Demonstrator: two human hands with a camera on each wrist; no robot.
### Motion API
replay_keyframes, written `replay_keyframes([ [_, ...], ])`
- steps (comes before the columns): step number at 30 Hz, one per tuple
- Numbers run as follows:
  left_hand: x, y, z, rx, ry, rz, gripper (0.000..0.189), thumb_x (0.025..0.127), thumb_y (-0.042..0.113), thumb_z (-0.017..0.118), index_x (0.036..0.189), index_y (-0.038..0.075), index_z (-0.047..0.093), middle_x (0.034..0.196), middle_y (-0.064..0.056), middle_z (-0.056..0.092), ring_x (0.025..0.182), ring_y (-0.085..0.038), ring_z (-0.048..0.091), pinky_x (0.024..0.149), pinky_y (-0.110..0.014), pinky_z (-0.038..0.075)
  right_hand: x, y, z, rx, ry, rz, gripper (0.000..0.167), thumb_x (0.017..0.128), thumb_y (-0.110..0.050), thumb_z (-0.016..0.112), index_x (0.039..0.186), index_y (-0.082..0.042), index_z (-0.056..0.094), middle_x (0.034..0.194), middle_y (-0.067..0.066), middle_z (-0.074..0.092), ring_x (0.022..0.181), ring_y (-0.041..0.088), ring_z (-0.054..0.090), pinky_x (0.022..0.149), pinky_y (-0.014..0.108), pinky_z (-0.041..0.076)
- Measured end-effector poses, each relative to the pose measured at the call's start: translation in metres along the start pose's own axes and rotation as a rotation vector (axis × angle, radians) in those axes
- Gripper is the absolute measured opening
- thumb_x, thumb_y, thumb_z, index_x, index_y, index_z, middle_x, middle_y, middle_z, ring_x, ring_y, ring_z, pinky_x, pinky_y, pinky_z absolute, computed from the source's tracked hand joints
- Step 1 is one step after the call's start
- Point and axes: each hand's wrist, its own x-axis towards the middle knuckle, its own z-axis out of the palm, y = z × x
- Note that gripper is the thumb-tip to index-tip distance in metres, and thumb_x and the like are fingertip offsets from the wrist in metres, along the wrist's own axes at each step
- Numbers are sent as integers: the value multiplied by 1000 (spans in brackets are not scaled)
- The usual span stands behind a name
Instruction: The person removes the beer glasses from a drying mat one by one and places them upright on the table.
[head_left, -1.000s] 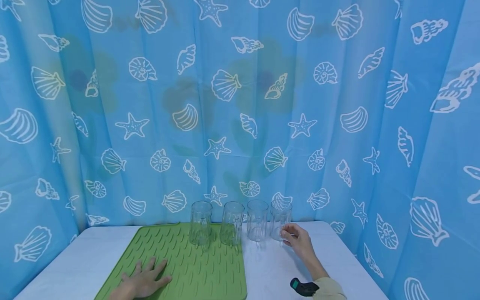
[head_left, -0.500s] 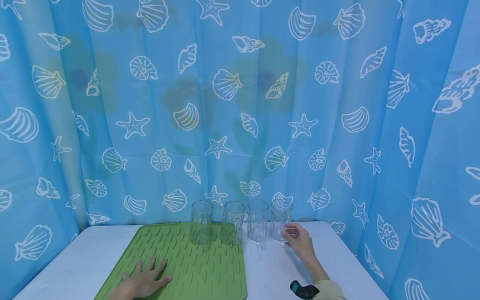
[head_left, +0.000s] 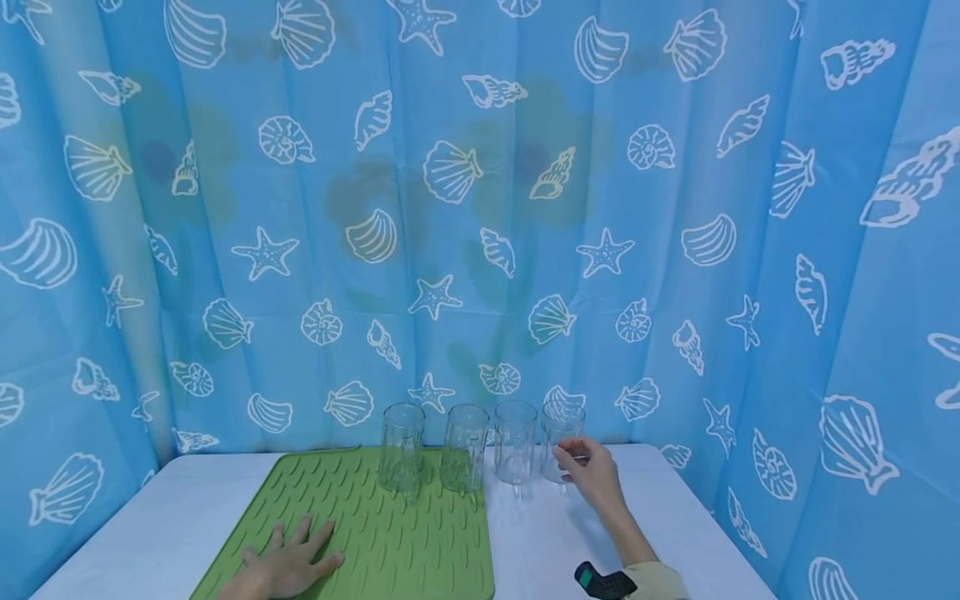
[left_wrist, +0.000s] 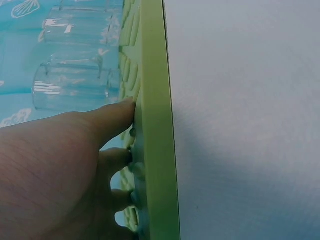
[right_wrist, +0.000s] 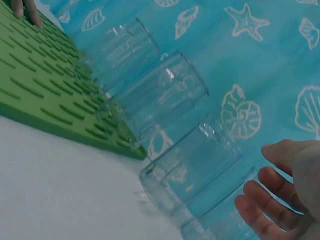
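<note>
Clear glass mugs stand upright in a row at the back. Two of them, the leftmost mug (head_left: 402, 442) and the mug beside it (head_left: 463, 442), are on the green ribbed mat (head_left: 405, 550). A third mug (head_left: 514, 442) and the rightmost mug (head_left: 561, 423) stand on the white table just right of the mat. My left hand (head_left: 288, 565) lies with spread fingers on the mat's front left part. My right hand (head_left: 596, 477) is at the rightmost mug, overlapping its lower right side. In the right wrist view, its loosely bent fingers (right_wrist: 272, 187) are beside that mug with nothing between them.
A white cloth (head_left: 660, 533) covers the table on both sides of the mat. Close behind the mugs hangs a blue curtain (head_left: 480, 333) printed with shells and starfish. A black device (head_left: 603, 581) sits at my right wrist.
My right hand has shifted slightly left and up, covering more of the rightmost mug. My left hand and the mugs stay in place.
</note>
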Motion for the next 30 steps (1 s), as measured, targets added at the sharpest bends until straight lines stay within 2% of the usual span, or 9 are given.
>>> replay_keyframes([
  [2, -8, 6, -3, -3, 8, 6, 100, 83, 81, 43, 153, 12, 32, 157, -30, 23, 136, -69, 7, 93, -90, 5, -1, -6, 2, 20, -18, -23, 20, 95, -17, 66, 109, -3, 66, 102, 15, 70, 83, 21, 70, 69, 30, 61],
  [4, -24, 17, -10, 1, 19, 11, 95, 86, 76, 44, 153, 9, 33, 156, -32, 23, 136, -69, 8, 95, -89, 6, -3, -10, 4, 34, -34, -47, 18, 95, -16, 66, 107, -3, 67, 100, 14, 70, 82, 21, 70, 69, 29, 61],
  [7, -31, 23, -12, 0, 35, 20, 93, 88, 74, 46, 152, 8, 34, 154, -34, 25, 135, -70, 9, 95, -89, 6, -5, -16, 7, 49, -61, -68, 16, 95, -16, 66, 106, -4, 68, 98, 12, 70, 80, 20, 70, 69, 27, 61],
  [10, -32, 23, -11, 3, 44, 22, 91, 88, 73, 46, 152, 8, 34, 154, -34, 25, 135, -70, 10, 95, -89, 7, -9, -21, 11, 46, -91, -89, 18, 95, -17, 66, 107, -3, 69, 97, 11, 71, 80, 17, 70, 70, 27, 61],
  [18, -32, 23, -11, -6, 47, 23, 91, 88, 73, 46, 152, 8, 35, 154, -35, 25, 135, -71, 9, 95, -89, 6, -17, -35, 25, 87, -187, -145, 20, 95, -19, 66, 108, -4, 70, 97, 11, 72, 82, 19, 72, 71, 25, 61],
  [25, -31, 22, -10, -8, 45, 23, 91, 89, 72, 46, 151, 8, 34, 154, -35, 24, 135, -71, 8, 95, -89, 6, -23, -40, 39, 97, -302, -172, 27, 97, -21, 63, 115, -1, 68, 103, 17, 73, 87, 27, 73, 72, 23, 60],
  [30, -30, 21, -12, -14, 34, 25, 92, 88, 73, 46, 152, 8, 34, 154, -35, 24, 135, -71, 8, 94, -90, 4, -26, -40, 51, 120, -355, -175, 31, 98, -20, 61, 119, 3, 66, 105, 20, 72, 86, 26, 73, 73, 23, 60],
])
